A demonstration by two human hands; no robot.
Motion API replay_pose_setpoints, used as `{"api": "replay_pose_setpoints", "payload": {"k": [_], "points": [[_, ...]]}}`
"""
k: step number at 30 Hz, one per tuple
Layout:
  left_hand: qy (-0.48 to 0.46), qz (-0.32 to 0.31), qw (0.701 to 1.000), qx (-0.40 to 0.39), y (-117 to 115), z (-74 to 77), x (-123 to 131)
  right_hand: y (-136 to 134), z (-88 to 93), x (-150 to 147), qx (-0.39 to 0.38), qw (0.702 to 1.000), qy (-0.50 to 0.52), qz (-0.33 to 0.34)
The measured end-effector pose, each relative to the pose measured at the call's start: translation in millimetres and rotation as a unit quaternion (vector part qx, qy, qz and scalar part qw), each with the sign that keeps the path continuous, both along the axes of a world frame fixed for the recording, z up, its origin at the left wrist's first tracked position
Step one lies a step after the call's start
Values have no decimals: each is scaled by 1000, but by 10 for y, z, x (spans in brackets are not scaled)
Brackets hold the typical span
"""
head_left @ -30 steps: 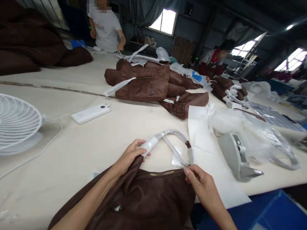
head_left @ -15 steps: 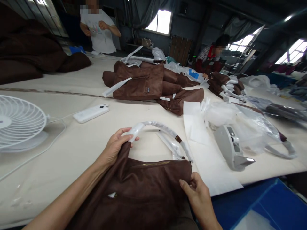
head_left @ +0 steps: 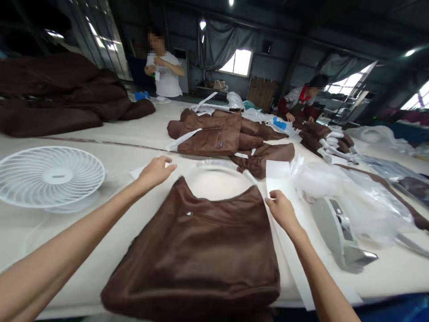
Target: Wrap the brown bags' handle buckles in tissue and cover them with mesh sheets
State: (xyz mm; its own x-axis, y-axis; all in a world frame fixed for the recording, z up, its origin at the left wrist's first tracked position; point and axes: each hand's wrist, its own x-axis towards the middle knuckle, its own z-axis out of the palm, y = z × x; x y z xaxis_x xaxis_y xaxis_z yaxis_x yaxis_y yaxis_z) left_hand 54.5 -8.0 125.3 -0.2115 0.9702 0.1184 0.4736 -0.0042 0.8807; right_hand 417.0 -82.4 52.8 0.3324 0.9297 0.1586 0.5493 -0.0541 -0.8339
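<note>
A dark brown leather handbag [head_left: 208,241] lies flat on the table in front of me, its front panel facing up. Its strap [head_left: 217,164], wrapped in white plastic, arches beyond the bag's opening and is blurred. Left of the bag's upper corner, my left hand [head_left: 157,171] is in the air with thumb and fingers apart, holding nothing. My right hand [head_left: 280,208] is by the bag's upper right edge, fingers loosely bent with a gap at the thumb, and nothing shows in it.
A white fan [head_left: 56,176] stands at left. More brown bags [head_left: 211,138] lie across the table, with a large brown pile [head_left: 60,98] at far left. White sheets [head_left: 278,172], clear plastic [head_left: 355,201] and a grey-white device [head_left: 338,232] lie at right. Two people work beyond.
Both hands have let go of the handbag, which now lies flat on the table instead of being held up by its strap end and side. My view has tilted up.
</note>
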Motion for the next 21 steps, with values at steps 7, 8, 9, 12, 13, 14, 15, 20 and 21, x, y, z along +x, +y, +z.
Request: {"api": "replay_pose_setpoints", "payload": {"k": [7,8,9,12,13,14,15,20,21], "points": [[343,-340,875,-11,-559,-673,322,-373,-242,-283,72,943,-232,228],[355,-376,854,-47,-622,-797,331,-416,-291,-337,23,928,-255,270],[356,-400,840,-90,-660,-914,324,-439,-349,-377,-33,914,-269,300],[336,-418,827,-166,-647,-1165,250,-410,-533,-414,-145,897,-259,328],[327,-417,833,-164,-623,-1206,226,-385,-580,-407,-149,901,-244,326],[314,-416,840,-151,-601,-1224,209,-366,-610,-394,-141,908,-227,324],[297,-414,850,-136,-588,-1217,198,-359,-620,-378,-127,914,-210,322],[214,-384,888,-137,-764,-894,107,-711,-427,-207,-51,949,-132,282],[208,-365,896,-143,-866,-812,56,-856,-395,-145,-35,954,-118,275]]}}
